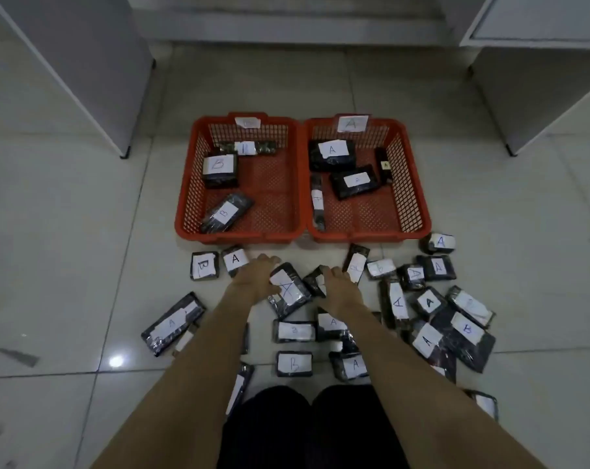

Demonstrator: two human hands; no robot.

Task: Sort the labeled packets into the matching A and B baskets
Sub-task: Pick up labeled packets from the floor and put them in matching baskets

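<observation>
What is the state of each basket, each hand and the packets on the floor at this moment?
Left basket: upright, holds three B packets.
Right basket: upright, holds four packets, tagged A.
Left hand: gripping the A packet.
Right hand: on a small packet, grip unclear.
Floor packets: many unsorted, scattered.

Left basket (185, 211): red plastic, lattice walls and perforated floor, matt. Right basket (418, 198): same red plastic mesh. I read white paper tag (352, 123) on its far rim, matt, handwritten ink. Packets, e.g. one by left hand (288, 289): black contents in clear glossy film, crinkled, catching highlights; white paper label on top. Floor tiles (67, 265): pale, smooth, glossy, lamp glare reflected. Cabinet panel (94, 62): grey, smooth, matt. Cloth on knees (270, 428): black, matt.
</observation>
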